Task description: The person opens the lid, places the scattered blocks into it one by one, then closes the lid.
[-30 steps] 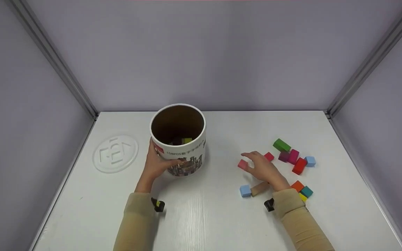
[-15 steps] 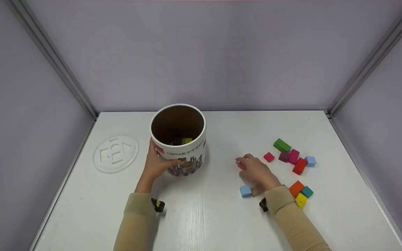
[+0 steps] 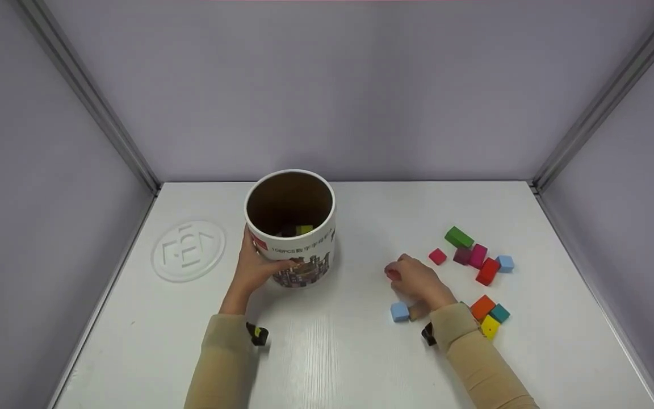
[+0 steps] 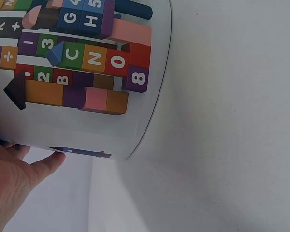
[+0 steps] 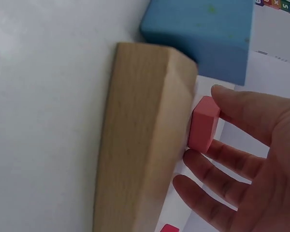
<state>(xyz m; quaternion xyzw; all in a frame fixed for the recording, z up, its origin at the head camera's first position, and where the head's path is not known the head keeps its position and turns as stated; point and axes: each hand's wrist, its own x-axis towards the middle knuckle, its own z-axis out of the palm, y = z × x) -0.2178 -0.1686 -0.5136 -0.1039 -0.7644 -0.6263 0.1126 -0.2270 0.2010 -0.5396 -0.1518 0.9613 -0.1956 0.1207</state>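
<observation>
Closing in over the last second, just past the wooden block [image 5: 135, 140] on the desk [image 3: 327, 358], the right hand [image 3: 418, 279] now pinches a reddish block [image 5: 204, 124], low at the surface, so that piece looks secured, with the left hand [image 3: 256, 271] gripping the tub [image 3: 307, 247] farther back, unmoved.
</observation>
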